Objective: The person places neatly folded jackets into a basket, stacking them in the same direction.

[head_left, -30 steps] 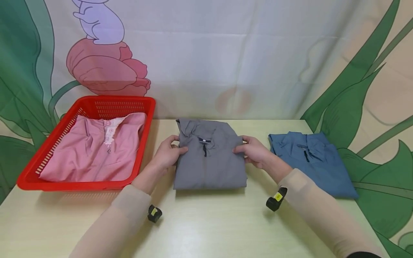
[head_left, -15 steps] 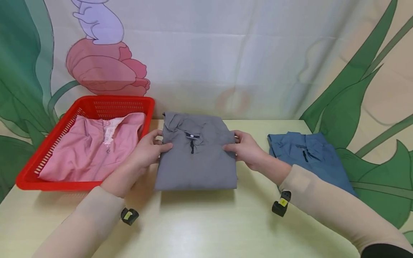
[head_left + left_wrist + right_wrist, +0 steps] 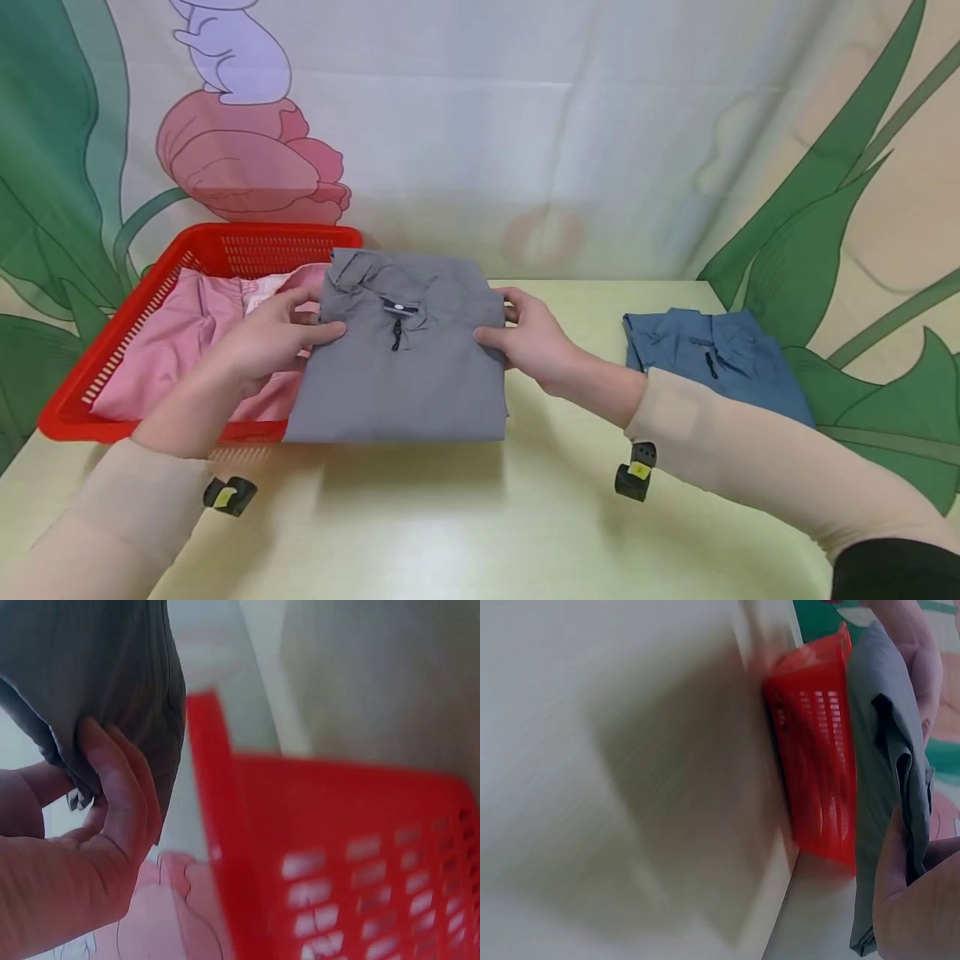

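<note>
A folded grey jacket (image 3: 405,375) with a dark zip pull hangs level above the table, covering the right rim of a red basket (image 3: 63,429). My left hand (image 3: 273,337) pinches its left edge, thumb on top and fingers beneath. The opposite edge is pinched by my right hand (image 3: 532,337) in the same way. Inside the basket lies a pink jacket (image 3: 172,350), partly hidden by my left hand and the grey jacket. In the left wrist view the fingers (image 3: 120,787) curl under the grey cloth beside the basket wall.
A folded blue jacket (image 3: 720,358) lies at the right of the pale table (image 3: 450,533). Behind the table hangs a printed curtain (image 3: 637,150) with leaves and a cartoon animal. Each wrist carries a small black camera.
Both hands have carried the grey jacket leftward and upward from the table's middle to over the basket's right side. The basket, pink jacket and blue jacket stay put.
</note>
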